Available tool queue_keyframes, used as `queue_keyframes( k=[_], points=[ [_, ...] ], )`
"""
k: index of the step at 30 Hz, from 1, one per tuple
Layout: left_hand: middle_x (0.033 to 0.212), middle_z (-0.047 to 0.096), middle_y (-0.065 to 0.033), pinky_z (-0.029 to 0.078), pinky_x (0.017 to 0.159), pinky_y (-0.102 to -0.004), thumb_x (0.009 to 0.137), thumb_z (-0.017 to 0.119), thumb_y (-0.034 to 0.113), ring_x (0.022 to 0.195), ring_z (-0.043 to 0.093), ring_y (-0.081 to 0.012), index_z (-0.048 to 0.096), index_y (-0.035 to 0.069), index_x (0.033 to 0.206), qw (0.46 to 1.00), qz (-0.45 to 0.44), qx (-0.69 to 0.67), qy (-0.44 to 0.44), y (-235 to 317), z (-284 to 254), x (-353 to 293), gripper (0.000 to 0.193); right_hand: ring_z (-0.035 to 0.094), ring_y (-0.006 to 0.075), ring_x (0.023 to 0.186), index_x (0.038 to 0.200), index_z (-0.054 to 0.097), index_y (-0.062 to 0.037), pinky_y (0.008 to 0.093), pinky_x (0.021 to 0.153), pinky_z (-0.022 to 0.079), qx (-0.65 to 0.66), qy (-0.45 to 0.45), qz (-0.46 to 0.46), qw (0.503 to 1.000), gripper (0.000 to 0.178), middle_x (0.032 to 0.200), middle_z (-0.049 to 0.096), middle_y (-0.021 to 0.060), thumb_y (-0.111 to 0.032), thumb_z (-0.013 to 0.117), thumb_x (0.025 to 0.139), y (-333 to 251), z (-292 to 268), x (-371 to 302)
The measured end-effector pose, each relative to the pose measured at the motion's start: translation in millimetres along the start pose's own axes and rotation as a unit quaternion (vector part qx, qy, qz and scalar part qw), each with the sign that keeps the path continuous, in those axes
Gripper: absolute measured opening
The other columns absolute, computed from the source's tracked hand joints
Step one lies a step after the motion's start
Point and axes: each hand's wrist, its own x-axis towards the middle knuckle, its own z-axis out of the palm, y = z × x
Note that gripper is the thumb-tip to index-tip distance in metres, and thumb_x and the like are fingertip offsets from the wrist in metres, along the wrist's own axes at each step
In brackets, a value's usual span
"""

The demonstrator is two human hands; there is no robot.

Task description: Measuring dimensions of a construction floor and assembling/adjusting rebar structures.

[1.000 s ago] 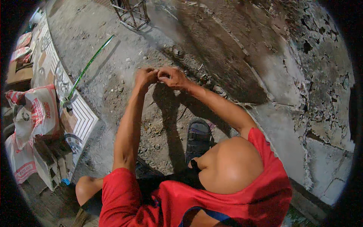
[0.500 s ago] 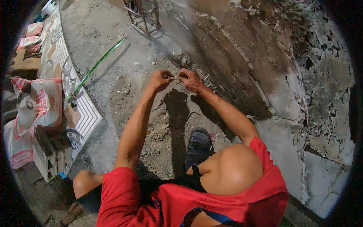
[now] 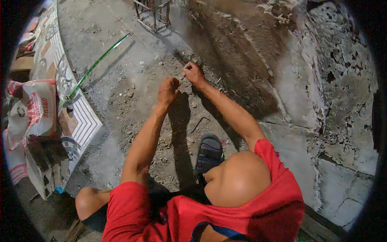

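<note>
The left hand [image 3: 167, 90] and right hand [image 3: 194, 74] are just apart, the right set slightly farther forward. The fingers of both curl inward as if pinching; whether anything lies between the fingertips is too small to tell. Such close finger work probably goes best with thumb and forefinger lightly opposed, wrists steady and the forearms even, so neither hand tugs the other off line. Loose rubble [image 3: 161, 139] lies just on the body side of the hands, along with a bent rod [image 3: 196, 124]; keeping the fingers above both should avoid snags. Closer to the body than the rod is a dark sandal [image 3: 209, 151]; firm footing would help steadiness. Well to the left of the hands stretches a green measuring tape [image 3: 96, 63], best left undisturbed. Beyond them stands a metal frame [image 3: 154, 18].
</note>
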Motion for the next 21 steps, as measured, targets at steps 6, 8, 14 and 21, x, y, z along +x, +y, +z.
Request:
queue_keyframes(
  k=[6, 8, 14, 21],
  points=[
    [0.083, 0.054, -0.0140, 0.045, 0.066, -0.0421, 0.061, 0.066, 0.002, 0.081, 0.055, -0.0341, 0.060, 0.009, 0.090, 0.993, -0.045, 0.086, -0.073, 11, -4, 8, 0.031, 0.050, 0.0126, 0.054, 0.073, 0.051, -0.0066, 0.0305, 0.051, 0.041, -0.028, 0.057, 0.050, 0.997, 0.006, 0.063, 0.055, 0.0029, -0.009, 0.052, 0.079, 2, -31, -26],
    [0.089, 0.051, -0.0150, 0.046, 0.068, -0.0425, 0.062, 0.066, 0.005, 0.081, 0.055, -0.0354, 0.061, 0.011, 0.095, 0.990, -0.068, 0.092, -0.077, 5, -8, 2, 0.035, 0.052, 0.0127, 0.056, 0.074, 0.052, -0.0054, 0.0303, 0.053, 0.042, -0.005, 0.046, -0.006, 0.999, 0.007, 0.065, 0.057, 0.0038, -0.008, 0.050, 0.080, -13, -15, -25],
    [0.095, 0.047, -0.0155, 0.047, 0.068, -0.0446, 0.069, 0.065, 0.008, 0.081, 0.055, -0.0363, 0.061, 0.011, 0.094, 0.994, -0.108, 0.021, 0.006, 21, 20, -12, 0.026, 0.059, 0.0150, 0.061, 0.082, 0.051, -0.0038, 0.0298, 0.053, 0.046, -0.155, -0.096, 0.077, 0.980, 0.003, 0.066, 0.059, 0.0081, -0.006, 0.049, 0.080, -44, -24, 5],
    [0.089, 0.053, -0.0130, 0.045, 0.063, -0.0457, 0.072, 0.064, 0.016, 0.077, 0.057, -0.0336, 0.063, 0.012, 0.087, 0.986, -0.077, 0.136, 0.051, 0, 0, -14, 0.016, 0.049, 0.0160, 0.048, 0.083, 0.047, -0.0033, 0.0305, 0.043, 0.038, -0.257, -0.260, 0.171, 0.915, 0.009, 0.065, 0.056, 0.0062, -0.011, 0.051, 0.082, -77, 24, 24]
  ],
)
